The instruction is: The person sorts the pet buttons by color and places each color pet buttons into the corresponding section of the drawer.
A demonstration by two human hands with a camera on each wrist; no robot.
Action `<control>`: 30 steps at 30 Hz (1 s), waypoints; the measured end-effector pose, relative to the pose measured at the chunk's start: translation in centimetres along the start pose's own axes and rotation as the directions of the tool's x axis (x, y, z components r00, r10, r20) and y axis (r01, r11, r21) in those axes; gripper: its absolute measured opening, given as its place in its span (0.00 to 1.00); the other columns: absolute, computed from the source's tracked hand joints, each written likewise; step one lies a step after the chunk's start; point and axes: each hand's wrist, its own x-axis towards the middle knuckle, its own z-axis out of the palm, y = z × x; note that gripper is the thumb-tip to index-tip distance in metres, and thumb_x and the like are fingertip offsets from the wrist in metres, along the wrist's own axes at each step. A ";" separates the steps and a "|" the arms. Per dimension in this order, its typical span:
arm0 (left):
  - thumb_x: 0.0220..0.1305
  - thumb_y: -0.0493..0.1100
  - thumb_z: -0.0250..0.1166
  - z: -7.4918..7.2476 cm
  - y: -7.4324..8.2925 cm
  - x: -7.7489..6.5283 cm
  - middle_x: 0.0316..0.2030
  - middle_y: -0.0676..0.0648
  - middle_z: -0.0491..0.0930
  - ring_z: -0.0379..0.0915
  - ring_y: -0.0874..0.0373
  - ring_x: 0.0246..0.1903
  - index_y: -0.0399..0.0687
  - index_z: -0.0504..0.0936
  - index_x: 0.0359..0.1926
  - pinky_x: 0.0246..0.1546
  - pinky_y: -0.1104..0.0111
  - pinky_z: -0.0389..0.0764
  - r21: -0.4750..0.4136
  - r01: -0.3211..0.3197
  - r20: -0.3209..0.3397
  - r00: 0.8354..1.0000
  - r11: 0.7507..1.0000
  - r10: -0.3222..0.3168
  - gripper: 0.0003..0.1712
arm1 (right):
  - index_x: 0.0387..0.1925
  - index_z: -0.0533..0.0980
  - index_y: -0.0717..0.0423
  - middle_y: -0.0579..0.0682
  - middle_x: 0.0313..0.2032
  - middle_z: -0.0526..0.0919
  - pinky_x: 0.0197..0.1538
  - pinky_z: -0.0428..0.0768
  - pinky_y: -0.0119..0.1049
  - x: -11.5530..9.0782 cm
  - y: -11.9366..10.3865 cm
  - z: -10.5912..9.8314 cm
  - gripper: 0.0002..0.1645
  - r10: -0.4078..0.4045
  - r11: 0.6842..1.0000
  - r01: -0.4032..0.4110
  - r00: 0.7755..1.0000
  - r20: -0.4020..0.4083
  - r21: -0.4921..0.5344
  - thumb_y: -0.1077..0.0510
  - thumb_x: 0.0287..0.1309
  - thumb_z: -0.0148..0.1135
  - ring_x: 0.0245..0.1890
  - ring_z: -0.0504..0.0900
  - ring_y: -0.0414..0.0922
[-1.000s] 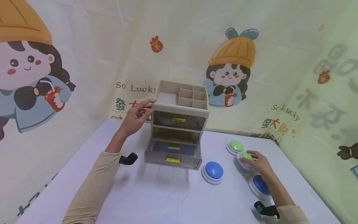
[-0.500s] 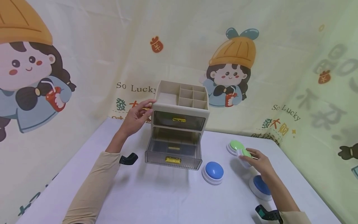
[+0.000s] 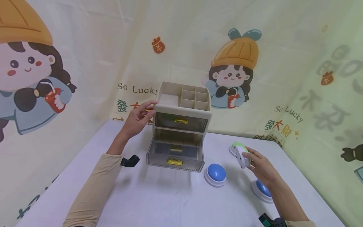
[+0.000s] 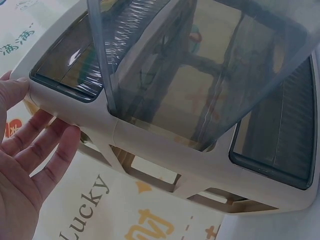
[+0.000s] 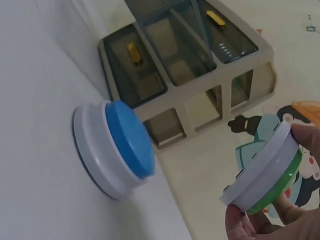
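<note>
My right hand [image 3: 262,167] pinches a button with a green top and white base [image 5: 265,170] between thumb and fingers. The button is tipped on its side above the table, underside facing left. A second green button [image 3: 232,150] sits just behind it, partly hidden. On the left, my left hand [image 3: 136,121] touches the upper left side of a beige drawer organizer [image 3: 185,109] with extended fingertips. The organizer's smoky clear middle drawer [image 3: 158,160] is pulled out, and the drawer above it [image 3: 164,119] is closed.
One blue button [image 3: 216,172] stands right of the pulled-out drawer. Another blue button [image 3: 263,189] lies beneath my right forearm, partly covered. Open compartments [image 3: 195,96] top the organizer. A printed curtain [image 3: 184,47] hangs behind the white table [image 3: 170,201].
My right hand has lifted the green button and turned it from tilted face-up onto its side, moving slightly left and back. My left hand and the organizer stay put.
</note>
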 end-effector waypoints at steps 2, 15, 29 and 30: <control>0.76 0.38 0.59 0.0 -0.1 0.0 0.57 0.37 0.78 0.83 0.46 0.49 0.54 0.73 0.71 0.43 0.62 0.87 0.003 0.001 -0.001 1.000 1.000 -0.001 0.26 | 0.78 0.56 0.47 0.42 0.63 0.62 0.79 0.46 0.56 -0.1 -0.4 0.3 0.35 0.012 0.995 -0.014 1.000 0.028 0.094 0.48 0.77 0.53 0.64 0.62 0.44; 0.76 0.40 0.60 0.0 -0.1 0.0 0.58 0.38 0.78 0.83 0.46 0.48 0.57 0.73 0.72 0.44 0.60 0.87 0.013 0.017 -0.011 1.000 1.000 -0.017 0.26 | 0.76 0.57 0.47 0.41 0.63 0.66 0.77 0.44 0.59 -0.6 -2.8 2.7 0.33 -0.072 0.993 0.061 0.991 0.113 0.101 0.49 0.76 0.52 0.65 0.60 0.46; 0.76 0.39 0.60 0.0 0.0 -0.1 0.57 0.40 0.79 0.83 0.46 0.48 0.56 0.73 0.71 0.42 0.65 0.86 0.004 0.002 -0.016 1.000 1.000 -0.002 0.26 | 0.72 0.64 0.43 0.44 0.62 0.69 0.68 0.59 0.46 -2.0 -4.5 6.0 0.27 -0.149 0.986 0.130 0.965 0.217 0.101 0.49 0.75 0.51 0.64 0.63 0.46; 0.76 0.39 0.60 0.0 0.0 -0.1 0.57 0.40 0.79 0.83 0.46 0.48 0.56 0.73 0.71 0.42 0.66 0.86 0.004 0.001 -0.015 1.000 1.000 -0.001 0.26 | 0.72 0.64 0.44 0.44 0.62 0.69 0.67 0.60 0.45 -2.1 -4.6 6.3 0.27 -0.155 0.986 0.137 0.964 0.217 0.093 0.50 0.75 0.51 0.64 0.63 0.47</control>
